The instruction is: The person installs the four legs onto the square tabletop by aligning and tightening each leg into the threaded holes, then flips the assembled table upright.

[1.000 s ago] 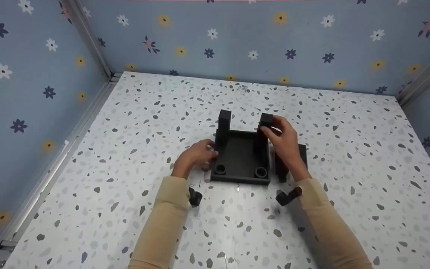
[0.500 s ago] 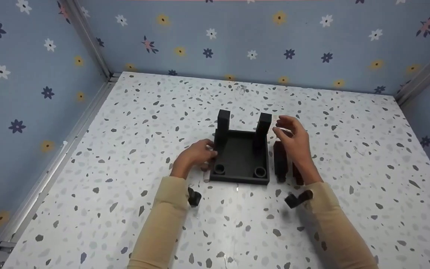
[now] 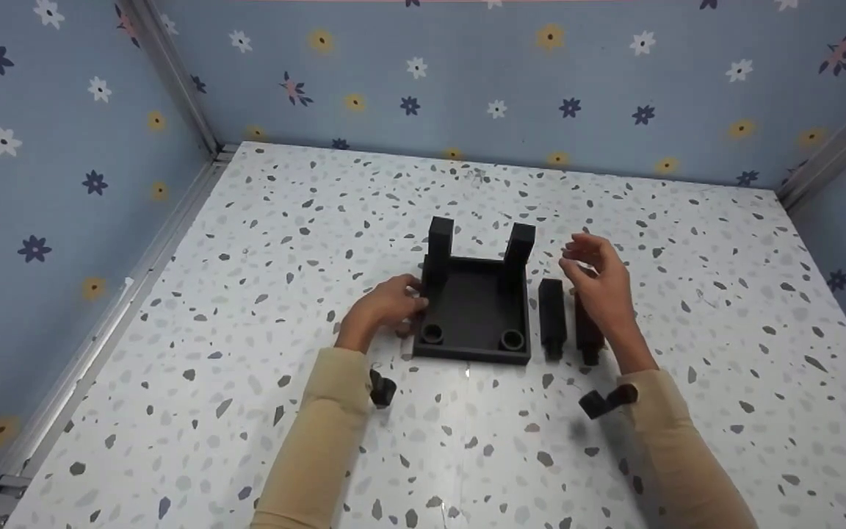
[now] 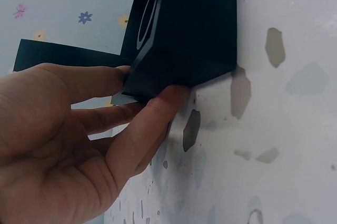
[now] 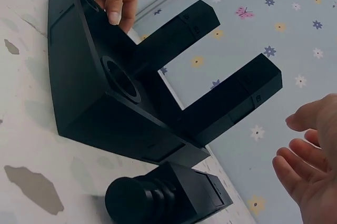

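Note:
A black square tray-like base (image 3: 471, 312) lies on the table with round sockets in its two near corners. Two black square posts, a left post (image 3: 440, 246) and a right post (image 3: 520, 250), stand upright at its far corners. My left hand (image 3: 385, 305) holds the base's left side, thumb at the rim and fingers along the outer wall (image 4: 174, 68). To the right lie two loose black posts: the nearer post (image 3: 552, 316) shows a round threaded end (image 5: 137, 198), and the outer post (image 3: 587, 334) is partly hidden under my right hand (image 3: 603, 283), which holds nothing, its fingers loosely bent.
The white speckled table (image 3: 305, 220) extends around the base. Blue flowered panels (image 3: 496, 73) stand at the back and sides, with a metal rail (image 3: 173, 73) at the left corner. Small black devices are strapped at both wrists, the right device (image 3: 606, 400) close above the table.
My right hand has let go of the right upright post and drawn back to the right, uncovering the nearer loose post. The left hand and base stay in place.

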Demonstrator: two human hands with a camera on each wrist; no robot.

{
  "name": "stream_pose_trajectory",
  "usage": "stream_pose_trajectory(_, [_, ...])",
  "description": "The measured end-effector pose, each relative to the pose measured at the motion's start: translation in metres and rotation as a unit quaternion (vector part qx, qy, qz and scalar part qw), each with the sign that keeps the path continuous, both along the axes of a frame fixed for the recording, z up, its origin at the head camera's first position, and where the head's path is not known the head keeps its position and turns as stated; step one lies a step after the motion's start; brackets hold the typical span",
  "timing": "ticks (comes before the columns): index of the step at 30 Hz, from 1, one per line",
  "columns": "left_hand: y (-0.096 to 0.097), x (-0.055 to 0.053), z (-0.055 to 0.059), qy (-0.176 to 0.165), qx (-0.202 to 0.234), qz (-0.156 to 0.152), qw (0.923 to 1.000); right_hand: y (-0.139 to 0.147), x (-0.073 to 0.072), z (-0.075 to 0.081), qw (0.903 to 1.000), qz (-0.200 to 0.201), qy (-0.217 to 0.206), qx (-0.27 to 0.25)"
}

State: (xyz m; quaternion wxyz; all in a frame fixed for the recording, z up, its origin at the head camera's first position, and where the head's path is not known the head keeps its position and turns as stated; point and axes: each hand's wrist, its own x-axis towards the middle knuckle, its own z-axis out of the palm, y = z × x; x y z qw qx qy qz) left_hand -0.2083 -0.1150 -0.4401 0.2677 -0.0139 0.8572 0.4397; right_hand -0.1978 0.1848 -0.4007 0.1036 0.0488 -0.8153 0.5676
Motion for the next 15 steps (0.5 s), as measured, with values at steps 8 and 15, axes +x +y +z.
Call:
stream_pose_trajectory(8, [0.0, 0.0, 0.0, 0.009, -0.011, -0.003, 0.9999, 0.012, 0.003, -0.005, 0.9997, -0.018, -0.018, 0.004])
stream_pose_trajectory(15, [-0.001, 0.0, 0.0, 0.007, -0.013, -0.004, 0.9999, 0.034, -0.008, -0.03, 0.9982, -0.041, -0.043, 0.011])
